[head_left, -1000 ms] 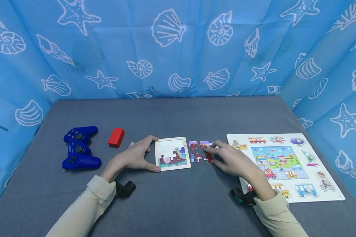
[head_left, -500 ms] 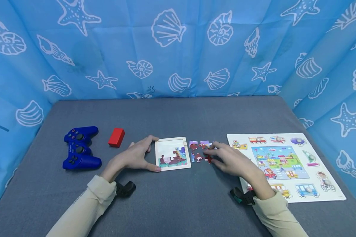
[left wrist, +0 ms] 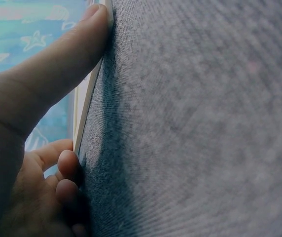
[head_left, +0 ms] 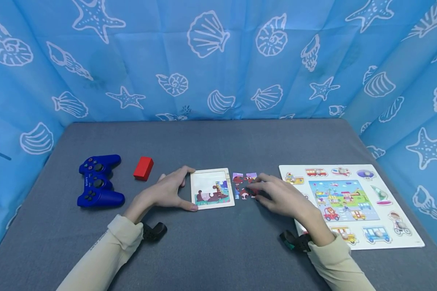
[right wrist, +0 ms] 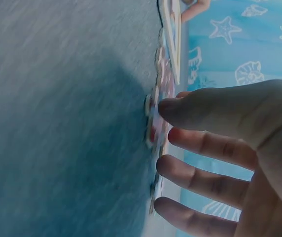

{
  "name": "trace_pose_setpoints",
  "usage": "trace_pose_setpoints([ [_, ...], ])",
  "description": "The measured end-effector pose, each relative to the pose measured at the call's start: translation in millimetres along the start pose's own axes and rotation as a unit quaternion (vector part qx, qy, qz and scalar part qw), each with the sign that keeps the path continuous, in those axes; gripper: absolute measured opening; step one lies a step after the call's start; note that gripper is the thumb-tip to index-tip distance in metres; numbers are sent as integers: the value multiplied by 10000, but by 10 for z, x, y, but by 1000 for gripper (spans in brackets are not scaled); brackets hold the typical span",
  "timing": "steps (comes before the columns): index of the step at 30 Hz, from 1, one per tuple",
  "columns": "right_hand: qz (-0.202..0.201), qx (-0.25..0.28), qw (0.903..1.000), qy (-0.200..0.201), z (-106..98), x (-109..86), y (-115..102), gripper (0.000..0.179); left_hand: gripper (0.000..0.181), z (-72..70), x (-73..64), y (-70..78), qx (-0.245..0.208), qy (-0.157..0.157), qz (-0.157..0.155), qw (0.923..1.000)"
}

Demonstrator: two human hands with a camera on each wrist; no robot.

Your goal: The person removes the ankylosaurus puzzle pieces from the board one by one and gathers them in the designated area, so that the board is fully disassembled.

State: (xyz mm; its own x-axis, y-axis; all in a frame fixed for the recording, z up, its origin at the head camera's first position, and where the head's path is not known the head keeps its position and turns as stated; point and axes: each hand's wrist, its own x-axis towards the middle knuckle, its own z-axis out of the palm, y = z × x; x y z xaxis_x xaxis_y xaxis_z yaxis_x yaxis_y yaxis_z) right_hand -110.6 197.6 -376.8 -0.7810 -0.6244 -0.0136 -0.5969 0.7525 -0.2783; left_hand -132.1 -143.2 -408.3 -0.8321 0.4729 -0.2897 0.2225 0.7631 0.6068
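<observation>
My left hand (head_left: 169, 190) grips the left side of a small wooden puzzle tray (head_left: 231, 194), thumb at its near corner and index finger at the far one. Jigsaw pieces fill the tray's bottom and right side; its upper left shows bare wood. In the left wrist view the thumb (left wrist: 99, 22) and curled fingers meet the tray's thin edge. To the tray's right, loose jigsaw pieces (head_left: 244, 194) lie flat. Over the rightmost ones is my right hand (head_left: 280, 196), its fingertips touching them and partly hiding them. The right wrist view shows its thumb (right wrist: 200, 111) against the pieces, fingers loosely extended.
A large white knob puzzle board (head_left: 397, 202) with vehicle pictures lies at the right, partly under the right forearm. At the left are a blue game controller (head_left: 98, 182) and a red block (head_left: 143, 168). A blue shell-print curtain (head_left: 218, 60) hangs behind the grey table.
My right hand has shifted slightly left over the loose pieces, and its fingertips have moved a little with it. The left hand and the tray have stayed put.
</observation>
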Motion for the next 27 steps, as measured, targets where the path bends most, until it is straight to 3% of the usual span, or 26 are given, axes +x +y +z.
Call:
trace_pose_setpoints([
  [11, -27, 216, 9997, 71, -8, 189, -207, 33, 102, 15, 8, -7, -16, 3, -35, 10000],
  [27, -408, 303, 9987, 5, 152, 412, -369, 28, 101, 17, 9, -10, -46, 73, -2, 10000],
])
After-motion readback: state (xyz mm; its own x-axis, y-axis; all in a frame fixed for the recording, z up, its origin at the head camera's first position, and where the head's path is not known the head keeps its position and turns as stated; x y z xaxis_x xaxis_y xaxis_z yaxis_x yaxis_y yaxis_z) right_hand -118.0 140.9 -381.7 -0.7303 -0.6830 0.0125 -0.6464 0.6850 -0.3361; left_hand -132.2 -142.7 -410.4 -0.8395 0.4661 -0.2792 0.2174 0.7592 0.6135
